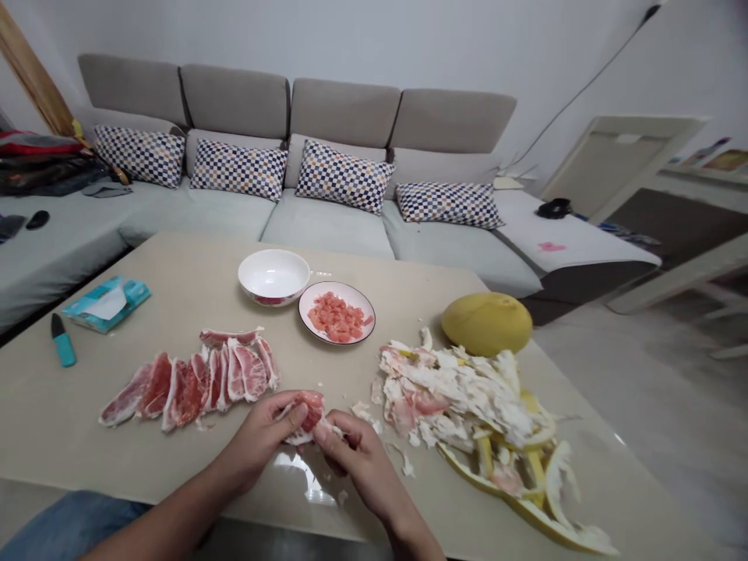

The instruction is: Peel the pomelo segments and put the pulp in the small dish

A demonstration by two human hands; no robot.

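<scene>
Pomelo segment (309, 407) was up between both hands, just above the near edge of the tabletop (134, 460). Left hand (266, 425) curled round its left side, thumb laid across the flesh, fingers mostly closed. Right hand (359, 452) on the other side, thumb and forefinger nearly together, pinching pale membrane at the segment's right end; remaining fingers folded under, hard to see from where I stood. Segment sat partly open, pink flesh showing on top, white skin below.

Containers: bowl (274, 274) stood upright beyond the hands, white inside visible to the bottom, reddish pattern low on the outer wall. Plate (312, 294) was just to its right and a bit nearer, pale with a thin dark rim, holding a loose heap of pink pulp (339, 318) in broken pieces. Tissue pack (132, 292) lay far left, teal, a white sheet out of the top; markings on it too blurred for me to read.

Unpeeled segments (192, 386) stood in a slanting row left of the left hand, leaning on one another, one lying across the back. Knife (64, 349), teal handle, dark blade, was near the pack. Right of the right hand: a pile of white pith (467, 389) on yellow rind (520, 506), with a whole pomelo (488, 323) behind it.
</scene>
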